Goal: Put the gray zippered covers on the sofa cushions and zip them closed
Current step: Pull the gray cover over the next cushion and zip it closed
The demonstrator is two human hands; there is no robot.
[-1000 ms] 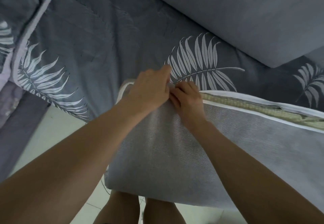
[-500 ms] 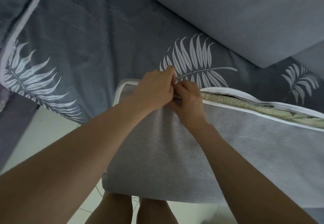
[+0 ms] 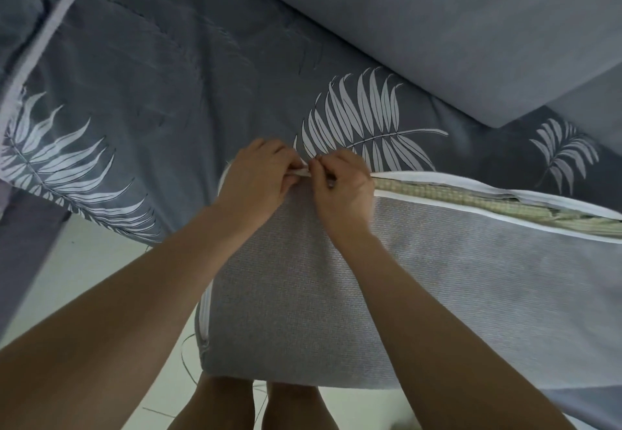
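Observation:
A sofa cushion in a gray woven zippered cover [image 3: 454,311] lies across the bed's edge in front of me. Its white-edged zipper opening [image 3: 505,214] gapes to the right, showing the greenish checked inner cushion [image 3: 471,199]. My left hand [image 3: 259,177] pinches the white zipper edge at the cover's far left corner. My right hand [image 3: 343,183] is right beside it, fingers curled and pinching at the same spot, where the zipper starts. The zipper pull itself is hidden under my fingers.
A dark gray bedspread with white fern leaves [image 3: 168,99] covers the bed beyond the cushion. Another plain gray cushion [image 3: 454,32] lies at the far right. Pale tiled floor [image 3: 84,261] and my legs [image 3: 255,402] show below.
Both hands have stayed at the cover's left corner; the fingers have drawn tighter together onto the zipper edge. The camera has shifted slightly.

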